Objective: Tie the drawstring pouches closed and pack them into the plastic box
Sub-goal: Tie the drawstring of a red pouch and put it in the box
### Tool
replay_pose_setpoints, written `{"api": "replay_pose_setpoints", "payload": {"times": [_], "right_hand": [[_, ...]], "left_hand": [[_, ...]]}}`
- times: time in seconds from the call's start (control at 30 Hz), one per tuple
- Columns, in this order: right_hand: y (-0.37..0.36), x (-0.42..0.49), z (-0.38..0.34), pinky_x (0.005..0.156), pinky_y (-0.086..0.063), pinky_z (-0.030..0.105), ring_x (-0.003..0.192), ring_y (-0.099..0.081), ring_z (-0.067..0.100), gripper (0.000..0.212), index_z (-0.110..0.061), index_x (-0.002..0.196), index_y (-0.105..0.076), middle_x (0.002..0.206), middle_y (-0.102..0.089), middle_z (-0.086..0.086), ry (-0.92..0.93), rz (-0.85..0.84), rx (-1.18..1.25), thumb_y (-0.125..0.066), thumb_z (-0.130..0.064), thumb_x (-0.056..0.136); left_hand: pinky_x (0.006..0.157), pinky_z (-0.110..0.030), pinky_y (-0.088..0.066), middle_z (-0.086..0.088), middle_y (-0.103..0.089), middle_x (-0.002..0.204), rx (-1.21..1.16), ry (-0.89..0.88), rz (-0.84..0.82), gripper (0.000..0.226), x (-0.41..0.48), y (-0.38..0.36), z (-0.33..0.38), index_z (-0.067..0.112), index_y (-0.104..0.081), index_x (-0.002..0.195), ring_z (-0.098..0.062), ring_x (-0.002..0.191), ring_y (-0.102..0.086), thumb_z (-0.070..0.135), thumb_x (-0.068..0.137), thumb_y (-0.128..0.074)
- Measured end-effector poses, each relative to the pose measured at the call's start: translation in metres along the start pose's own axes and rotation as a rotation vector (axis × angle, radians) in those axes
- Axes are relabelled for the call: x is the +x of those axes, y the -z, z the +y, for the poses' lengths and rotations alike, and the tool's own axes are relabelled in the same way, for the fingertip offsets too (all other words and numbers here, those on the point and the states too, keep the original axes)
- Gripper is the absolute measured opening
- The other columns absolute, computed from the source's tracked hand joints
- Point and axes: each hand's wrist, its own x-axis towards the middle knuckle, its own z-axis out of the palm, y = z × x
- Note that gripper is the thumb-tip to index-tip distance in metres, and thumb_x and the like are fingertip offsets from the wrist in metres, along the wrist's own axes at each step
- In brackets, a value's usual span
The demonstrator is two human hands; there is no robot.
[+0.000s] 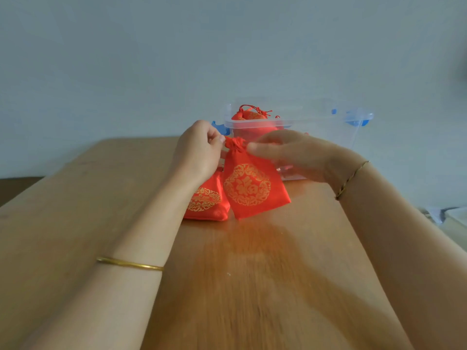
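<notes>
Left hand [199, 150], fingers curled, pinches at the gathered neck of a red drawstring pouch [250, 184] held upright over the wooden table [252, 274]. Right hand [290, 152], blurred, fingers nearly straight, meets the neck's other side; grip indeterminate. Second pouch [207, 202] lies just beside it. Clear plastic box [316, 122] behind holds further pouches [249, 114].

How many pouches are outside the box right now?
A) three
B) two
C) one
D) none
B: the left hand pinches a pouch by its gathered neck, and a second pouch lies on the table beside it, both in front of the box.
</notes>
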Motion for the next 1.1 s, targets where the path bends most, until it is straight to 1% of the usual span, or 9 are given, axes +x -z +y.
{"api": "replay_pose_setpoints", "payload": {"times": [0.2, 0.37, 0.47, 0.57, 0.67, 0.73, 0.83, 0.97, 1.1], "right_hand": [[-0.006, 0.003, -0.010, 0.085, -0.052, 0.040, 0.084, -0.060, 0.021, 0.031, -0.017, 0.099, -0.062, 0.096, -0.063, 0.007, 0.147, 0.249, -0.185, -0.075, -0.011, 0.072], [0.016, 0.002, -0.021, 0.054, -0.053, 0.022, 0.050, -0.060, 0.011, 0.016, -0.014, 0.076, -0.062, 0.057, -0.063, -0.001, 0.136, 0.208, 0.112, -0.066, 0.002, 0.078], [0.043, 0.024, -0.034, 0.048, -0.056, 0.027, 0.043, -0.061, 0.011, 0.013, -0.008, 0.075, -0.062, 0.048, -0.063, 0.001, 0.045, 0.272, 0.267, -0.063, 0.005, 0.079], [0.073, 0.048, -0.049, 0.064, -0.057, 0.040, 0.058, -0.063, 0.017, 0.016, -0.006, 0.090, -0.062, 0.065, -0.063, 0.007, -0.021, 0.380, 0.219, -0.068, -0.001, 0.076], [0.098, 0.064, -0.057, 0.085, -0.047, 0.034, 0.090, -0.057, 0.025, 0.028, -0.001, 0.110, -0.059, 0.077, -0.052, 0.009, -0.058, 0.541, -0.183, -0.062, -0.011, 0.084], [0.100, 0.066, -0.055, 0.084, -0.044, 0.032, 0.100, -0.054, 0.032, 0.020, 0.001, 0.104, -0.060, 0.080, -0.055, 0.015, -0.035, 0.687, -0.491, -0.051, -0.010, 0.090], [0.094, 0.071, -0.044, 0.090, -0.044, 0.035, 0.109, -0.056, 0.035, 0.016, -0.005, 0.099, -0.058, 0.116, -0.060, 0.018, -0.037, 0.769, -0.713, -0.048, -0.004, 0.086], [0.088, 0.067, -0.037, 0.088, -0.045, 0.034, 0.110, -0.055, 0.034, 0.037, -0.008, 0.114, -0.058, 0.122, -0.057, 0.013, 0.075, 0.803, -0.625, -0.040, 0.003, 0.083], [0.073, 0.039, -0.035, 0.078, -0.053, 0.037, 0.091, -0.065, 0.030, 0.033, -0.015, 0.097, -0.061, 0.105, -0.064, 0.011, 0.223, 0.763, -0.421, -0.042, 0.005, 0.079]], "left_hand": [[0.070, -0.035, -0.056, -0.007, -0.068, 0.090, -0.224, 0.084, 0.007, 0.016, -0.002, 0.005, 0.006, 0.009, -0.060, 0.086, -0.015, 0.077, -0.068, 0.014, 0.093, -0.047], [0.060, -0.027, -0.047, 0.002, -0.060, 0.077, -0.273, 0.202, -0.055, 0.013, 0.002, -0.003, -0.008, 0.014, -0.059, 0.089, -0.013, 0.066, -0.059, 0.017, 0.092, -0.047], [0.059, -0.029, -0.037, -0.004, -0.044, 0.060, -0.025, 0.096, -0.142, 0.018, 0.006, -0.007, -0.027, 0.021, -0.049, 0.065, -0.020, 0.056, -0.040, 0.019, 0.083, -0.045], [0.072, -0.035, -0.046, -0.017, -0.059, 0.072, 0.251, 0.091, -0.205, 0.018, 0.009, -0.011, -0.037, 0.020, -0.054, 0.067, -0.031, 0.073, -0.054, 0.018, 0.084, -0.052], [0.099, -0.043, -0.041, -0.017, -0.055, 0.123, 0.568, 0.185, -0.198, 0.033, 0.016, -0.016, -0.043, 0.012, -0.062, 0.111, -0.036, 0.119, -0.046, 0.034, 0.087, -0.056], [0.099, -0.045, -0.037, -0.017, -0.046, 0.131, 0.703, 0.248, -0.220, 0.045, 0.015, -0.018, -0.042, 0.010, -0.053, 0.122, -0.037, 0.124, -0.039, 0.039, 0.088, -0.054], [0.098, -0.046, -0.036, -0.017, -0.044, 0.131, 0.759, 0.291, -0.251, 0.041, 0.011, -0.020, -0.043, 0.009, -0.052, 0.120, -0.037, 0.123, -0.038, 0.036, 0.089, -0.054], [0.097, -0.045, -0.038, -0.017, -0.047, 0.128, 0.697, 0.281, -0.197, 0.035, 0.008, -0.024, -0.050, 0.008, -0.053, 0.119, -0.037, 0.121, -0.040, 0.024, 0.089, -0.057], [0.093, -0.044, -0.040, -0.016, -0.053, 0.124, 0.656, 0.255, -0.108, 0.035, 0.009, -0.024, -0.051, 0.009, -0.051, 0.121, -0.038, 0.117, -0.047, 0.018, 0.088, -0.057]]}}
